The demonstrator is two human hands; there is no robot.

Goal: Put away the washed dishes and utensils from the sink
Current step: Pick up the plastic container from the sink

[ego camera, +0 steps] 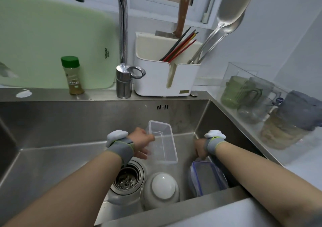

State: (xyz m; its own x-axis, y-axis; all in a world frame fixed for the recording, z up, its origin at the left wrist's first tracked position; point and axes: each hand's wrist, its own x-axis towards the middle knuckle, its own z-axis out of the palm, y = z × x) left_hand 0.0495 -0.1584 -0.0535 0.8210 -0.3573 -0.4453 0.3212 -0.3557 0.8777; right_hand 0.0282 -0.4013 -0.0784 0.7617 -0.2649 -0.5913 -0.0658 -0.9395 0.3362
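Left hand (141, 143) grip on clear container (163, 141); right hand (200, 148) down in sink (69, 122).

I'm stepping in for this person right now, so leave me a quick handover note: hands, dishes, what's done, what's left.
Left hand: holds the clear tub, tilted, over the sink floor.
Right hand: down at the blue-rimmed lid by the right wall; grip hidden.
White bowl: upside down beside the drain.
Done: nothing visibly out of the sink yet.
Left: tub, lid and bowl all need putting away.
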